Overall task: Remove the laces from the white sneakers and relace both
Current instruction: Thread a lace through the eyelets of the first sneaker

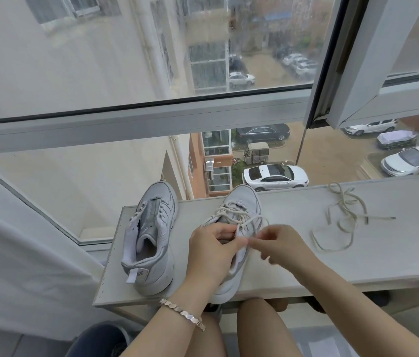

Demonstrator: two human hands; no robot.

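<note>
Two white sneakers on counter (306, 256), toes toward window. Unlaced sneaker (149, 235) at left, tongue open. Laced sneaker (242, 202) just beside it: left hand (211, 251) grips its upper, right hand (280, 246) pinches its lace (226, 212) near the top eyelets. Loose lace (344, 220) lies tangled on counter, well apart to the right. Bracelet (182, 314) on left wrist.

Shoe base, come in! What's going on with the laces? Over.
Left hand grips the laced sneaker, right hand pinches its lace. Other sneaker bare, a loose lace on the shelf. Nothing blocking.
</note>
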